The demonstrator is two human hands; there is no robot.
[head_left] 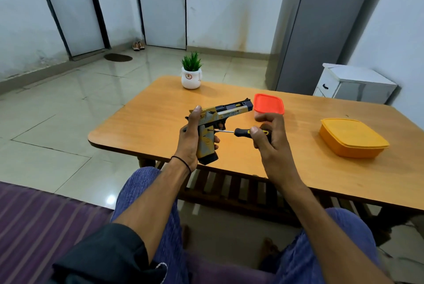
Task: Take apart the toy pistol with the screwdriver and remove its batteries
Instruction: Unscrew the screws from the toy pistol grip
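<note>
The toy pistol point(226, 114) is yellow, grey and black, held above the wooden table's near edge with its barrel pointing right. My left hand point(189, 143) wraps around its grip from behind, thumb up by the rear of the slide. A black magazine base sticks out below my palm. My right hand point(268, 134) holds the black-and-yellow handle of the screwdriver point(238, 132). Its thin metal shaft runs left and its tip touches the upper part of the pistol's grip. No batteries are visible.
On the wooden table point(142, 123) stand a small white pot with a green plant point(191, 75) at the far edge, an orange-red lidded box point(269, 103) behind the pistol, and a yellow lidded box point(351, 138) at the right. A grey fridge and white cabinet stand beyond.
</note>
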